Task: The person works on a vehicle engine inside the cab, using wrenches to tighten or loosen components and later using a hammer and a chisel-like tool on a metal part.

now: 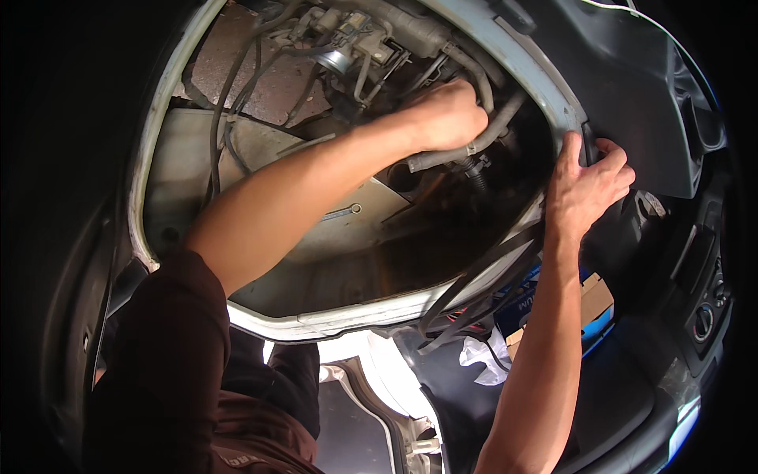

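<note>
My left arm reaches across a large opening in a vehicle's floor, down to the engine parts. My left hand (454,118) is curled into a closed shape beside a grey rubber hose (501,122). Its fingertips are hidden, so what they hold, if anything, does not show. A combination wrench (343,212) lies on a pale metal plate (371,201) under my left forearm, partly covered by it. At the right side, my right hand (588,186) grips the opening's rim (545,79) where it meets a black plastic panel (632,103).
Upper middle of the opening: engine fittings (339,35) and dark cables (225,103). Beyond the near rim, toward the right, lie a blue box (521,304), a brown carton (596,299) and crumpled white paper (483,359). A dashboard knob (703,321) is at far right.
</note>
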A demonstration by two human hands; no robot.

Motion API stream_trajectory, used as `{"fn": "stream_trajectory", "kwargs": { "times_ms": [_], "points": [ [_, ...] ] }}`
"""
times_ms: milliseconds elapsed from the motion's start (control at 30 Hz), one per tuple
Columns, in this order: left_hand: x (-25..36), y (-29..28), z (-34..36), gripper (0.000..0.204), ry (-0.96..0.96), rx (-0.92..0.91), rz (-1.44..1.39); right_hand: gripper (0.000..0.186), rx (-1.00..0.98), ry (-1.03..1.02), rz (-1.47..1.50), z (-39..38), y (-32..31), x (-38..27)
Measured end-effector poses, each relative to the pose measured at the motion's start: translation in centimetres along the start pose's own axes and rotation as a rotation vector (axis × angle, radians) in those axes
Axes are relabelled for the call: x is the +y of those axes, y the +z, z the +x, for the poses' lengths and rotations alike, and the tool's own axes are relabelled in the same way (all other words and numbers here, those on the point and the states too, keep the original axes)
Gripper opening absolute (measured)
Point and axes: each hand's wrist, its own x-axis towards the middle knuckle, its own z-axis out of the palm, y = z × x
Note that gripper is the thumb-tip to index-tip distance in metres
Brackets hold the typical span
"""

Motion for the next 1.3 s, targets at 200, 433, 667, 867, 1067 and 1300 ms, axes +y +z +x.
{"fn": "stream_trajectory", "kwargs": {
  "times_ms": [200,433,667,867,1067,1300],
  "points": [
    [0.6,0.2,-1.9,0.031,0.049,0.128,0.077,0.059,-0.065,-0.142,0.035,1.5,0.8,2.6],
    [1.4,-1.5,-4.0,0.03,0.0,0.321,0.031,0.072,0.072,-0.065,-0.221,1.9,2.0,1.4],
    [-0.3,-2.4,-2.4,0.024,0.072,0.131,0.101,0.054,0.131,-0.096,-0.194,1.0,-1.4,-3.4],
    [0.7,-3.8,-2.8,0.029,0.09,0.095,0.328,0.055,0.131,-0.064,-0.022,-0.4,-0.4,-3.7],
    [-2.1,-2.1,-3.9,0.036,0.129,0.138,0.33,0.055,0.073,-0.017,0.029,-0.2,-0.9,-3.9],
    [-5.1,-2.5,-2.3,0.031,0.631,0.052,0.876,0.053,0.041,-0.015,0.031,0.0,-1.2,-4.1]
  ]
}}
